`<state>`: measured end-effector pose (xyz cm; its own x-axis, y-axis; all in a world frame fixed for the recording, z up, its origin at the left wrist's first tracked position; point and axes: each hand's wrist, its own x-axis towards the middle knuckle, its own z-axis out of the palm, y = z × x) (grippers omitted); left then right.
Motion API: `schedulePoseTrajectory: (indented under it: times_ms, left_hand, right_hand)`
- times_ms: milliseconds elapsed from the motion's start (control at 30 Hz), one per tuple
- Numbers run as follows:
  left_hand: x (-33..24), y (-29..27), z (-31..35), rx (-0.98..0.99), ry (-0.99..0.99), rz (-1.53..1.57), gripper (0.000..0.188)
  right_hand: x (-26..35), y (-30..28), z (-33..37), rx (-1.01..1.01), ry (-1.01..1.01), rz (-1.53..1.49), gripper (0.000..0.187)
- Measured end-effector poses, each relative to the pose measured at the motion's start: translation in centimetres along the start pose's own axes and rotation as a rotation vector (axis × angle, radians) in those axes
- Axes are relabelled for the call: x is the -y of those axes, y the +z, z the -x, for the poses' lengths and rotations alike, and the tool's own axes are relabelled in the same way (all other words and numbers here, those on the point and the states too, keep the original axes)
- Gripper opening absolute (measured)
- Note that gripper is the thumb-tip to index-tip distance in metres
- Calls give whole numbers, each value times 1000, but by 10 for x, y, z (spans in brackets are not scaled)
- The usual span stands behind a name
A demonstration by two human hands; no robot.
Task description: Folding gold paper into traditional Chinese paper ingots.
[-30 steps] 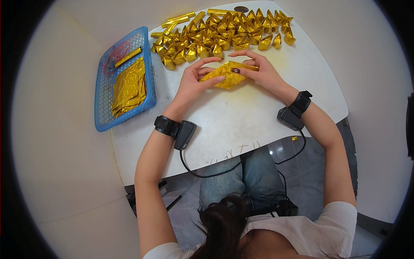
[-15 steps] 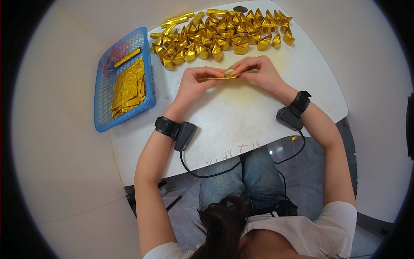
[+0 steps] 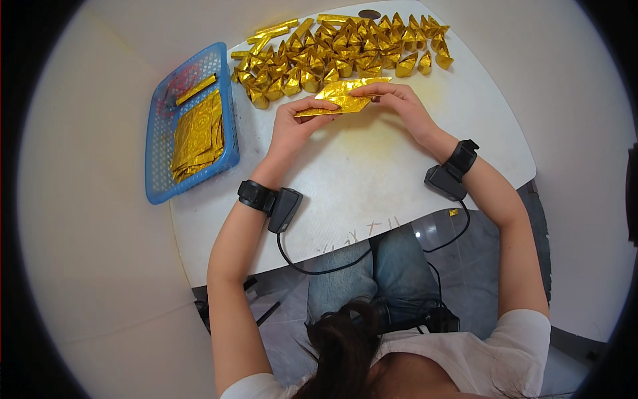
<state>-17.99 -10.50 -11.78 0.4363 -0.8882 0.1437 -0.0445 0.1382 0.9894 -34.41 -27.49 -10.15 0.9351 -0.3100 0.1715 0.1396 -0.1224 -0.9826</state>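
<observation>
A partly folded sheet of gold foil paper (image 3: 345, 96) is held up between my two hands over the white table. Its left end is pinched between the thumb and fingers of my left hand (image 3: 299, 120). My right hand (image 3: 403, 110) grips the right part, with fingers on top of the foil. The sheet has a slanted outline and pointed ends. Just beyond it stand many folded gold paper ingots (image 3: 312, 60), crowded together, and the sheet hides part of the front ones.
At the left edge of the table (image 3: 332, 193) a blue plastic basket (image 3: 232, 143) holds a stack of flat gold sheets (image 3: 197, 136) and a narrow folded strip (image 3: 197, 89). More gold strips (image 3: 272, 30) lie at the far left. Cables hang from both wrist straps.
The gold foil, seen as a thin edge before, now shows its broad, bright face. My fingers have shifted, and my right hand has moved slightly outward.
</observation>
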Motion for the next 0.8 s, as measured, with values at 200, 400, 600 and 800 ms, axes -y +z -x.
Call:
schedulePoseTrajectory:
  times_ms: [200, 400, 600, 800]
  left_hand:
    - [-3, 4, 2, 17, -1, -43, 25]
    - [-7, 7, 3, 19, -18, 99, 31]
    - [-7, 9, 2, -3, -14, 86, 41]
    - [-12, 12, 3, 47, -63, 74, 48]
  right_hand:
    - [-7, -1, -1, -70, -19, 11, 31]
    - [-12, 0, -2, -56, -90, 38, 37]
    - [-2, 6, 2, -69, -91, -69, 50]
    - [-17, -2, -3, -156, 29, 188, 29]
